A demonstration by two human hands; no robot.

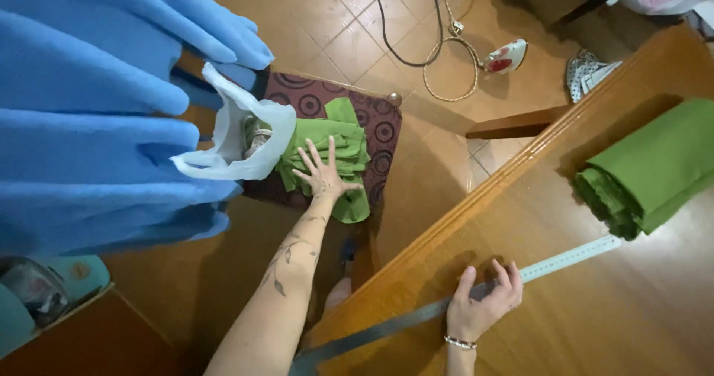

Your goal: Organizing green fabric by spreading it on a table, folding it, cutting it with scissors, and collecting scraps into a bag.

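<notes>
- While my right hand [483,301] rests flat on the wooden table [595,324], fingers loosely spread, it presses on a long metal ruler [565,261] that runs diagonally across the near edge; the hand holds nothing pinched
- wrist of that hand has a beaded bracelet [460,342]
- my left hand [321,174] is stretched down past the table edge, palm down, fingers fanned wide, lying on a stack of folded green fabric [338,142]
- left forearm shows a leaf tattoo [286,261]
- green stack sits on a dark patterned stool seat [379,127] with circle motifs, low beside the table
- white plastic bag [242,134] just left of the stack, touching it, mouth open
- big blue cloth [97,116] hangs over the left side, close to the camera, hiding part of the stool
- another folded pile of green cloth [651,171] lies on the table at far right, well apart from my right hand
- farther off on the tiled floor [349,41]: a clothes iron [506,55] with its cords [439,56] looped beside it, and a patterned cloth piece [587,71] near it
</notes>
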